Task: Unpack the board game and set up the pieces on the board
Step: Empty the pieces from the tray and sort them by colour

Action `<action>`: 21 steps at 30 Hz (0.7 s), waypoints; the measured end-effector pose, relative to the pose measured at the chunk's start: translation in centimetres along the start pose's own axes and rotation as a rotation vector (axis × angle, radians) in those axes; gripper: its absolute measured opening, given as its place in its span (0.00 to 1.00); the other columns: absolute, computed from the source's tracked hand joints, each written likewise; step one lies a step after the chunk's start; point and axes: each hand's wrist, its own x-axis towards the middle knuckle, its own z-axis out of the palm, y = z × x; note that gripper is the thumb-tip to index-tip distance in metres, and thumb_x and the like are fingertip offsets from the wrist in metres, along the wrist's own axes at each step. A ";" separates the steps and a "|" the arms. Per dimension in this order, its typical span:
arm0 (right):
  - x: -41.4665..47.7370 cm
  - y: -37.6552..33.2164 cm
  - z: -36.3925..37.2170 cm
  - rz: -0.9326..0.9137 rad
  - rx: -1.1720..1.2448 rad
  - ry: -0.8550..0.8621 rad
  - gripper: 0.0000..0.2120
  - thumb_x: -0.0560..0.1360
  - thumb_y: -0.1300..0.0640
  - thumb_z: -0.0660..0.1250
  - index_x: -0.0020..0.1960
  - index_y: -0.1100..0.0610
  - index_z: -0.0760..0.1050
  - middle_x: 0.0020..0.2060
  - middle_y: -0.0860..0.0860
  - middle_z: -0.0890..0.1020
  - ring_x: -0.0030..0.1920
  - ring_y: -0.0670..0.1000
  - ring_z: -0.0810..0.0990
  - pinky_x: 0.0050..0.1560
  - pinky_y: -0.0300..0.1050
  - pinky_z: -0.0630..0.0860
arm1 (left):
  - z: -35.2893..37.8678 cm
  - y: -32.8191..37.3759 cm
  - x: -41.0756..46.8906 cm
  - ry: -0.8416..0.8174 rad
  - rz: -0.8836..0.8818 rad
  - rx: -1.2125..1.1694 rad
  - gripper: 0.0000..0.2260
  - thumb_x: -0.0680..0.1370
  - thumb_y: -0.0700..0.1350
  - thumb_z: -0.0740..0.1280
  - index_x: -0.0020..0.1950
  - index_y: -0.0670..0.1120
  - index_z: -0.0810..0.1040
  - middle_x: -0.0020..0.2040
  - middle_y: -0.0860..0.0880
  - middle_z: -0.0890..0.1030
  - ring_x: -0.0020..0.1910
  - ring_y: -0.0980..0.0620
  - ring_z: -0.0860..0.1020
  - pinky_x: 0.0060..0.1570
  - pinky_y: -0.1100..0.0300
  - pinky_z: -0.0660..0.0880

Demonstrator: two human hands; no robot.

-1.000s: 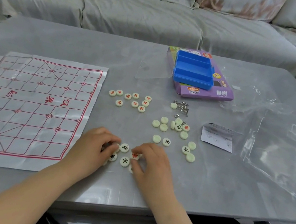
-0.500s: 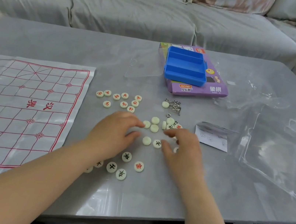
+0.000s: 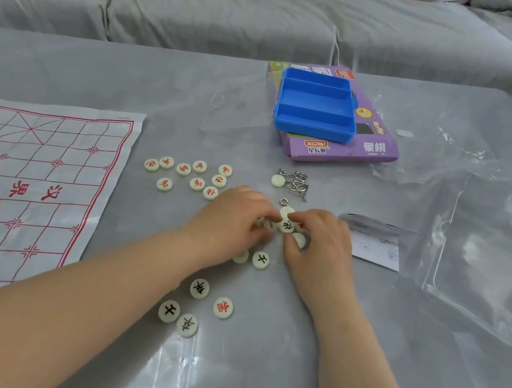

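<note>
The paper board, white with red grid lines, lies flat on the left of the grey table with no pieces on it. Several cream round pieces with red characters sit in a group just right of the board. A few more pieces lie nearer me, between my forearms. My left hand and my right hand meet over a middle cluster of pieces, fingertips pinched on pieces there. One black-marked piece lies just below the hands.
A blue plastic tray rests on the purple game box at the back. Metal ring puzzles lie behind the hands, a folded leaflet to the right, crumpled clear wrap beyond it. A grey sofa stands behind the table.
Both hands left the near pieces and moved away from me to the middle cluster, where their fingertips now meet. The near pieces stay where they were put.
</note>
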 end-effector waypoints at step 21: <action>-3.0 -3.1 -0.3 -0.096 -0.084 -0.270 0.11 0.65 0.59 0.66 0.46 0.59 0.80 0.42 0.55 0.80 0.44 0.59 0.78 0.43 0.49 0.74 | -3.6 -2.7 -10.6 0.055 -0.294 -0.217 0.10 0.72 0.47 0.66 0.50 0.48 0.82 0.43 0.68 0.72 0.49 0.77 0.67 0.47 0.83 0.59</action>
